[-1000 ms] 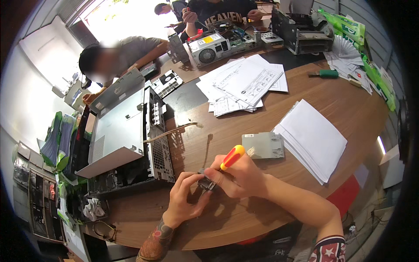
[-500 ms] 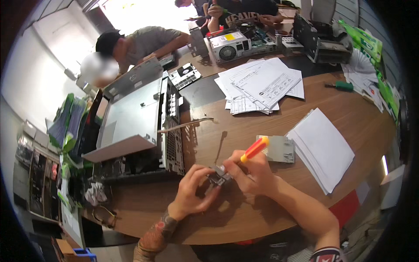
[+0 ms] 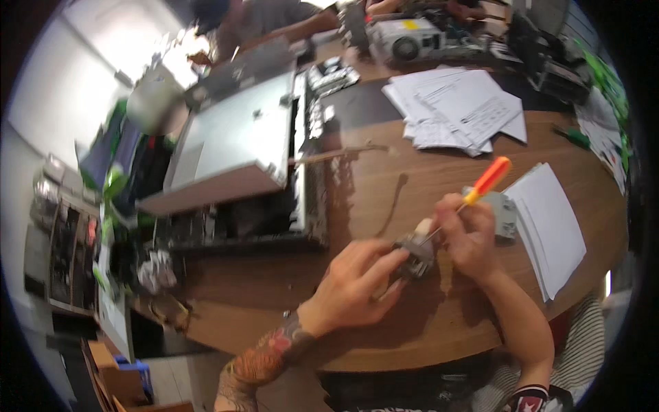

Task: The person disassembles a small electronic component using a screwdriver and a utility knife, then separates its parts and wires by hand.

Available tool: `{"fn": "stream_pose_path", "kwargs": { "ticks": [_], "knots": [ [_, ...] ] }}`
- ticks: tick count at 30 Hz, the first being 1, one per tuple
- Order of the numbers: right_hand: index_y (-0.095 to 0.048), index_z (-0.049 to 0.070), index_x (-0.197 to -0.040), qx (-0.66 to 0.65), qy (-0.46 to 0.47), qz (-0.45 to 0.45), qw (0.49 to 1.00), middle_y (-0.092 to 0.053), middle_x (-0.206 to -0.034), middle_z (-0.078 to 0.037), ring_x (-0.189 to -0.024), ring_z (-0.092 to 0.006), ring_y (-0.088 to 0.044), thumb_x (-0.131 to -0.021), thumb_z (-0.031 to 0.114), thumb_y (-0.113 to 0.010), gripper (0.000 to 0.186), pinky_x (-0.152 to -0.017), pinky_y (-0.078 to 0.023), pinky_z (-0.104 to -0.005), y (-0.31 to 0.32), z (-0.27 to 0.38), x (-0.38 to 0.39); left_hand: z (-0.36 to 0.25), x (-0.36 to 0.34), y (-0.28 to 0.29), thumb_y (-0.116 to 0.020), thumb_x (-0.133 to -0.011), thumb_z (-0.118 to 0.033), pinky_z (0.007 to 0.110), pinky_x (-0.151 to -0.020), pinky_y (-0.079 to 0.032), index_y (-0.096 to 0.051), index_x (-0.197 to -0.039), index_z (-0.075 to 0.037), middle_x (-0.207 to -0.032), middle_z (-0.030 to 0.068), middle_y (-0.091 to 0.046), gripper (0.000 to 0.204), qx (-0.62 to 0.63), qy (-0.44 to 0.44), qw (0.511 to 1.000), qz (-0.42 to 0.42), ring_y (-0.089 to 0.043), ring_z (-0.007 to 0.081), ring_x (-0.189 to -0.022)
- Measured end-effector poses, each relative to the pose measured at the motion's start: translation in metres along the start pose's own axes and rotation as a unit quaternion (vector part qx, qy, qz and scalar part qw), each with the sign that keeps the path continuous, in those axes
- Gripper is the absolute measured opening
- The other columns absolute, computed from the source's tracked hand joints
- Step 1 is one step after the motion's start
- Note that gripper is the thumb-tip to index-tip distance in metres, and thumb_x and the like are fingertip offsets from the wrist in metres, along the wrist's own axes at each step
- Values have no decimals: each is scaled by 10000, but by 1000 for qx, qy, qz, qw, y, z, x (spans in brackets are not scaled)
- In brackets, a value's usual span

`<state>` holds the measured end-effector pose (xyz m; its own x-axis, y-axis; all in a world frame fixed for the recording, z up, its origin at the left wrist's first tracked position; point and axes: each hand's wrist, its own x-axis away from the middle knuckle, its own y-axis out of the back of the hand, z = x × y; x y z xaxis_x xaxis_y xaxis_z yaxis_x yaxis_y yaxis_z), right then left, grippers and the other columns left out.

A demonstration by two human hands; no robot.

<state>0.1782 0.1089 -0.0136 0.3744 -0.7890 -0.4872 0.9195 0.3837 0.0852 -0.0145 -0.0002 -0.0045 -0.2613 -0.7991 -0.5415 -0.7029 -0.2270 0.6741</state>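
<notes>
My left hand [image 3: 360, 283] pinches a small grey part [image 3: 416, 258], apparently metal or plastic, just above the table; motion blur hides its detail. My right hand [image 3: 468, 235] is closed around a screwdriver [image 3: 488, 180] with a red-orange and yellow handle. Its thin shaft slants down to the left, towards the small part. Whether the tip touches the part, I cannot tell. Behind my right hand lies a flat grey-green plate [image 3: 504, 218], partly covered by the fingers.
An opened computer case [image 3: 237, 147] with a raised metal panel fills the left. A cable [image 3: 343, 152] sticks out from it. Loose papers [image 3: 460, 110] lie ahead, a white paper stack [image 3: 549, 226] right. A green-handled tool [image 3: 575, 136] lies far right. People work across the table.
The whole view has shifted, so things appear farther right and higher. My right hand has drawn back from the small part, baring the screwdriver's shaft. My left fingers now reach over the part.
</notes>
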Motion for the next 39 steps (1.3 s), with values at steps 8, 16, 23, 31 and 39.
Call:
{"fn": "stream_pose_path", "kwargs": {
  "ticks": [8,16,23,31,39],
  "knots": [
    [-616,27,-766,49,-38,-43,997,-592,-651,-13,-523,-48,-483,-1066,226,-536,369,-479,-351,-213,-7,9,5,9,-1,2,-804,-722,-75,403,-748,-539,-650,-1125,-34,-1039,166,-623,434,20,-27,998,-46,-645,333,-875],
    [-594,39,-741,36,-48,-69,996,-552,-621,2,-511,-49,-468,-1064,261,-545,395,-469,-332,-216,-11,2,4,15,4,0,-794,-699,-51,403,-738,-538,-666,-1073,-41,-1024,156,-622,395,22,-31,998,-46,-649,327,-867],
    [-640,19,-784,42,6,-47,998,-585,-635,-28,-513,-67,-493,-1042,176,-569,310,-470,-358,-232,0,15,6,13,0,-1,-793,-701,-26,386,-707,-545,-685,-1082,-46,-989,146,-644,397,-5,-32,998,-62,-655,317,-830],
    [-627,23,-789,169,161,61,970,-566,-603,-89,-469,-228,-544,-903,65,-718,152,-464,-394,-341,1,9,-2,10,-3,-1,-800,-713,-43,366,-690,-527,-680,-1095,-53,-1011,132,-645,400,-12,-18,999,-46,-645,282,-804],
    [-632,47,-743,185,158,66,968,-566,-588,-128,-502,-306,-595,-922,195,-724,250,-479,-434,-400,-2,11,-2,5,-4,-1,-784,-713,4,378,-705,-544,-671,-1095,-32,-994,152,-638,400,-34,-4,999,-31,-653,311,-835]
  ]
}}
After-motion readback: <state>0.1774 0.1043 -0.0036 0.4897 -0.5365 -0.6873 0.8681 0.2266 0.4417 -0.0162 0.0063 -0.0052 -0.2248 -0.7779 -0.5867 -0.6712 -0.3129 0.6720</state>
